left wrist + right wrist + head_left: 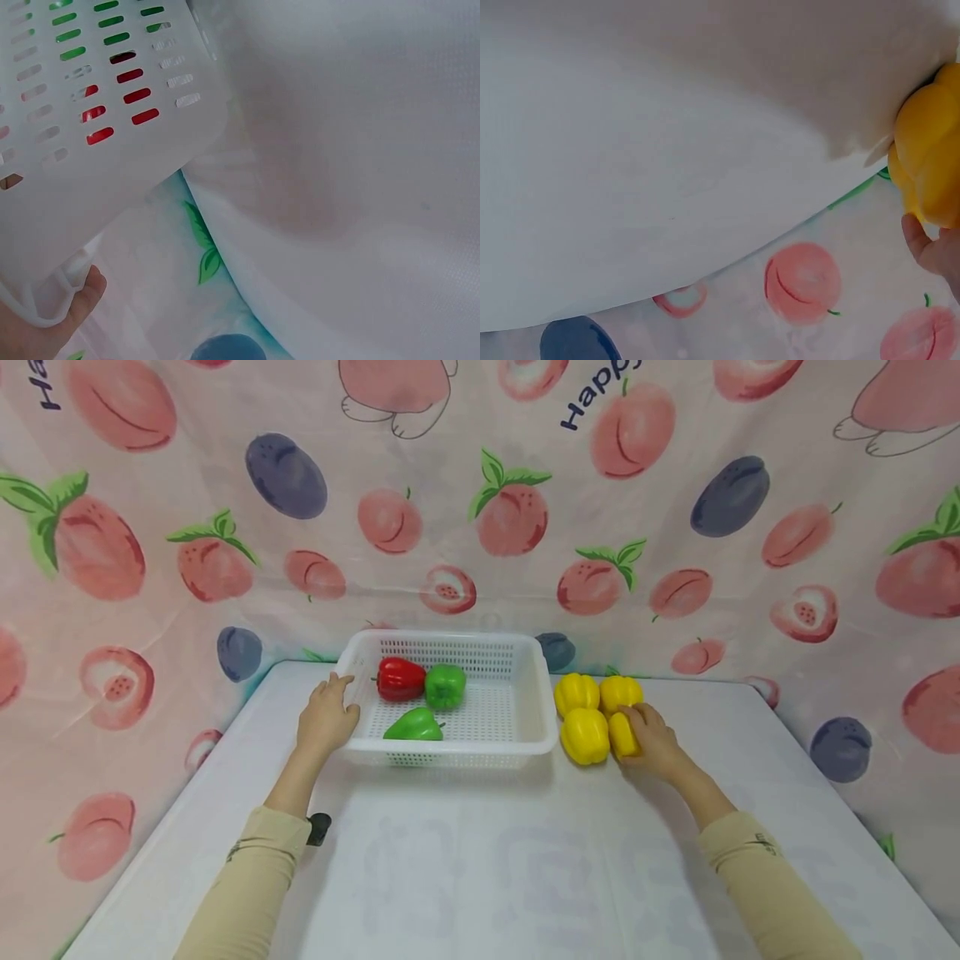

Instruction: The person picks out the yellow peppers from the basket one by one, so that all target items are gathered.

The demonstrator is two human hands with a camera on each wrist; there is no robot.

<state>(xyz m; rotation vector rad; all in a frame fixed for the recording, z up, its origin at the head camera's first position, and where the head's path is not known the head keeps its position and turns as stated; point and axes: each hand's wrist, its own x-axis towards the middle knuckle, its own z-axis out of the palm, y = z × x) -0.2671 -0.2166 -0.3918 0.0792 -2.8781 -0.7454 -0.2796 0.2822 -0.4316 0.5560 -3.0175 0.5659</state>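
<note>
On the left rim of a white plastic basket (450,747), my left hand (326,717) holds the edge. The left wrist view shows a finger (91,294) against the rim, while the rest of that hand is mostly cut off. Inside the basket lie a red bell pepper (401,679), a green bell pepper (446,686) and a second green pepper (415,725) on its side. Right of the basket, my right hand (654,743) grips a yellow bell pepper (624,736), partly hidden by the fingers. Other yellow bell peppers (585,736) sit close against it.
A white cloth covers the table (480,860). Behind it hangs a fruit-printed curtain (480,585), close to the basket's far side. A dark object (318,828) shows at my left wrist.
</note>
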